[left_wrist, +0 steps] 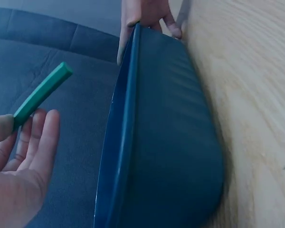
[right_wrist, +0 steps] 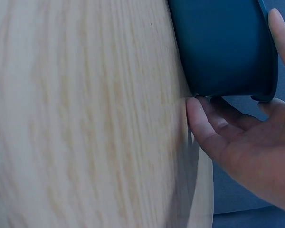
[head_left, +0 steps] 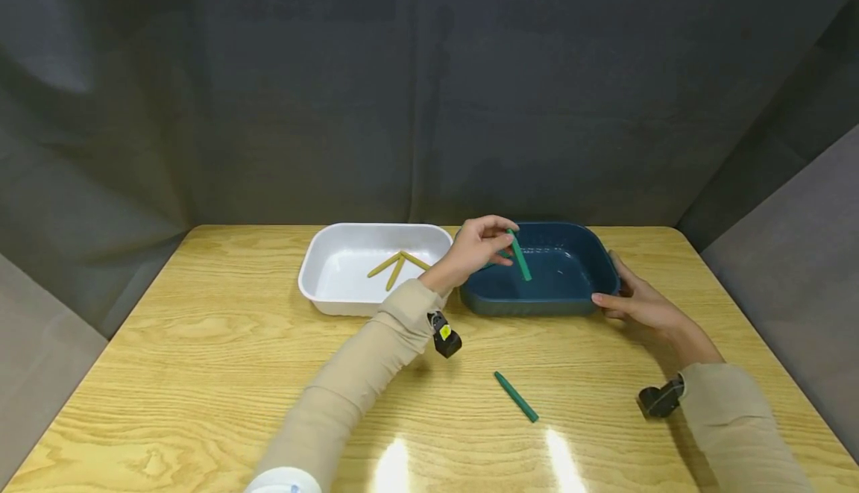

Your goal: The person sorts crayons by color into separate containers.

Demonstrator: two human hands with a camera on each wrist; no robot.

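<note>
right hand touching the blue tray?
Touching. Right wrist view shows the right hand with fingers against the blue tray, one fingertip over its rim.

Head cam up high, two wrist cams super close.
Head looks down the table [head_left: 201, 344]; both wrist views share the blue tray [left_wrist: 171, 142].
</note>
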